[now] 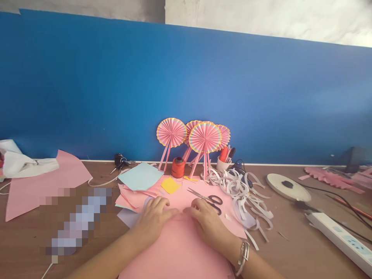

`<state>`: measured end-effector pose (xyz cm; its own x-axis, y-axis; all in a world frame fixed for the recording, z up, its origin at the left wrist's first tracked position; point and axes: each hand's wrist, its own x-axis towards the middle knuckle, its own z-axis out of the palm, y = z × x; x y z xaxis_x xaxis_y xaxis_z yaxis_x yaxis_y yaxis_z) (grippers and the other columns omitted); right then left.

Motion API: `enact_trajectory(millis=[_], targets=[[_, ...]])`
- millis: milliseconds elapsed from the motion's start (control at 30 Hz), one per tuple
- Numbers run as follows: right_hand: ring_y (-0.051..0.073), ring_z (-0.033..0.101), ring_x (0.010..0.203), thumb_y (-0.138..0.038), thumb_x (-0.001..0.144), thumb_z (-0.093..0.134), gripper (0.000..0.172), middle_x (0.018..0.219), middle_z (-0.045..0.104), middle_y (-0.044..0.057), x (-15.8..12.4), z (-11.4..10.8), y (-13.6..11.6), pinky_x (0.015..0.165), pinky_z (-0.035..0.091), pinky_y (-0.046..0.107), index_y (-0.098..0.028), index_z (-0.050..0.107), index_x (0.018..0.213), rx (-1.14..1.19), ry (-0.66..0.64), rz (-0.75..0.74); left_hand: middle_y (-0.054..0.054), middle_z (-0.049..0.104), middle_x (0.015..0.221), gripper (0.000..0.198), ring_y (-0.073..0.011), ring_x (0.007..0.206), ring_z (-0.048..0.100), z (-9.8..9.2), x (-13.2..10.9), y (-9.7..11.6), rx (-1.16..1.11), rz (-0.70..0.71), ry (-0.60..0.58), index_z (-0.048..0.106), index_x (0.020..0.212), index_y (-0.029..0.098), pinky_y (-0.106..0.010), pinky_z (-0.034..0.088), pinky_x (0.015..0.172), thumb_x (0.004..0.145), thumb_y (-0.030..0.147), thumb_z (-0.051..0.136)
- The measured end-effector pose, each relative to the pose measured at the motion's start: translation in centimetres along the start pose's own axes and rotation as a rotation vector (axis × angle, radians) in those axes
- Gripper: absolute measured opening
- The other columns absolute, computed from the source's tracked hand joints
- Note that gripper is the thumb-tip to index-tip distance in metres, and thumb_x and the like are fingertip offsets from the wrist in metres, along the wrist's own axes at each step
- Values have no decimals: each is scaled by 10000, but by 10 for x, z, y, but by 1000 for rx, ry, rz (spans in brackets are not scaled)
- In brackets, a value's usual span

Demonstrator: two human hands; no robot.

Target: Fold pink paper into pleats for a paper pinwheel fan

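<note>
A large sheet of pink paper (177, 252) lies in front of me, running down past the bottom of the view. My left hand (155, 217) grips its far edge, fingers curled and thumb pointing inward. Opposite it, my right hand (205, 221) holds the same edge, with bracelets on the wrist; the thumbs nearly meet and the fingertips are partly hidden. Just beyond the right hand are scissors (209, 199) with black handles, lying on more pink paper (232, 211). Light blue paper (141, 176) and a yellow paper piece (170, 185) lie past the left hand.
Pleated pink paper fans (205, 137) lean against a blue panel (116, 85), behind an orange thread spool (178, 168). White paper strips (241, 190) are heaped to the right, near a white cup (223, 164), a round white disc (287, 187) and a power strip (343, 240).
</note>
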<state>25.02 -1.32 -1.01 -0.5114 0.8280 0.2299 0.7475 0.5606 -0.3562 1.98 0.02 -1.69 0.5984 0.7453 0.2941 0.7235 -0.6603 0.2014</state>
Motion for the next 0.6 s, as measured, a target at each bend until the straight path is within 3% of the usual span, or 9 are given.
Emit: enact_trajectory(millis=[100,233,400,500,600], targets=[[194,458,910,-27,842,434,408,1019,527,52,1,2,-1,802,361,333,-302,622,1077,-59,-53,-106,-48,523,1106,523,-219,1004,444,1,0,0,80,150,17,578,1152,353,-366,363,841,804,-3,415],[191,459,904,-71,860,466,288,991,547,55,1,-5,0,789,351,327,-251,667,960,-110,-45,-126,-43,556,1052,377,-214,949,445,-1,-1,-7,101,186,35,664,984,293,-359,367,796,803,30,461],[190,473,855,-18,752,489,264,927,576,45,-1,-17,4,734,341,327,-211,669,756,-126,-10,-120,-23,595,888,348,-198,871,462,-5,-3,-21,53,156,82,682,689,232,-333,353,704,725,-32,458],[188,484,821,-40,723,508,223,859,583,43,-2,-20,6,720,352,323,-203,659,746,-123,-23,-121,-17,604,817,382,-187,818,480,-3,-3,-25,-11,121,155,670,642,228,-317,347,661,676,-59,420],[180,498,769,-48,751,477,235,786,581,44,-2,-19,9,700,372,316,-198,654,782,-116,-10,-127,-31,610,860,419,-186,836,509,-3,-4,-23,-130,23,334,667,721,225,-322,384,696,665,-56,361]])
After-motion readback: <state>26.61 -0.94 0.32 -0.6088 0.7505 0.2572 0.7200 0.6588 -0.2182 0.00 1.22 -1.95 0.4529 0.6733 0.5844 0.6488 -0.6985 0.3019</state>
